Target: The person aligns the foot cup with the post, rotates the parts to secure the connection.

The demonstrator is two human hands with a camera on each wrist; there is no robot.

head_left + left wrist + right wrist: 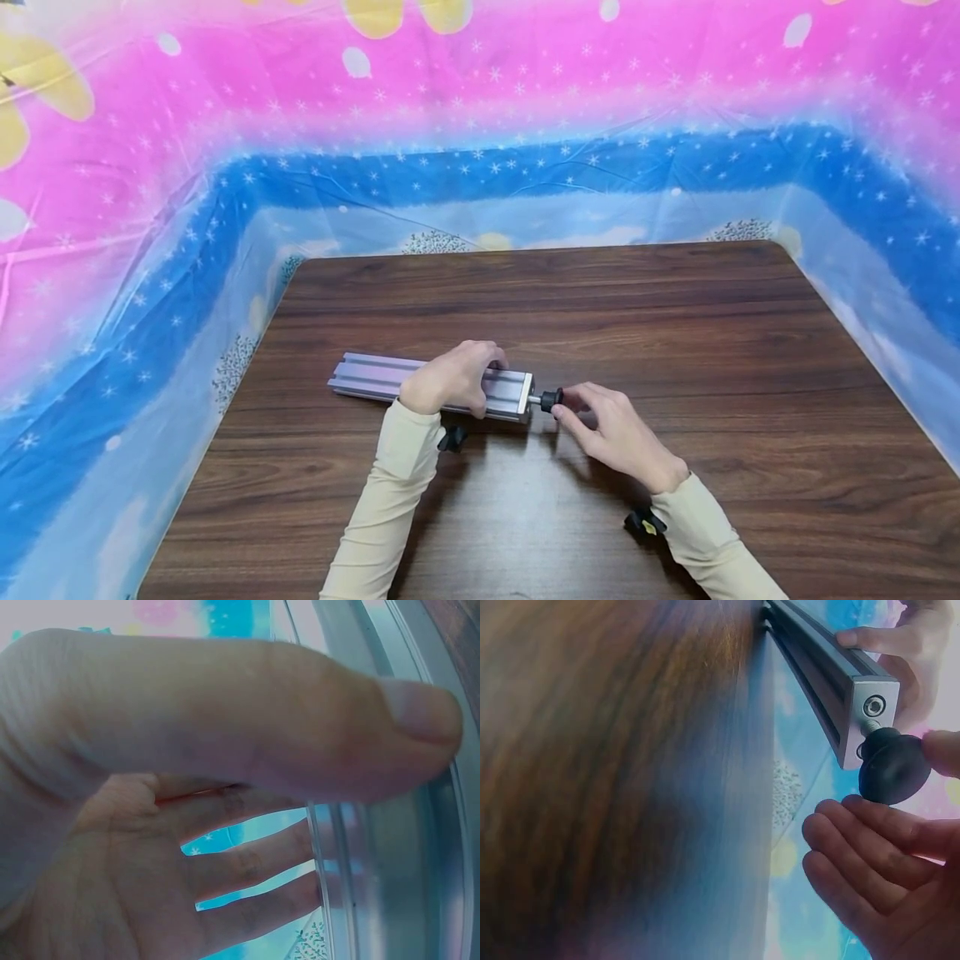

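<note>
A silver aluminium extrusion [375, 375] with long grooves lies on the table in the head view. My left hand [453, 379] grips it across its width near the right end, thumb on the near side and fingers over the far side. From the extrusion's end plate [875, 706] sticks out a threaded levelling foot [892, 771] with a round black base. My right hand [618, 429] pinches this black base between thumb and index finger, the other fingers held loosely below in the right wrist view. Part of the stud shows between base and plate.
The brown wood-grain table [600, 308] has rounded far corners. A pink and blue patterned cloth [525, 171] hangs behind it and along both sides. Black straps [645, 523] with small mounts sit at the wrists over cream sleeves.
</note>
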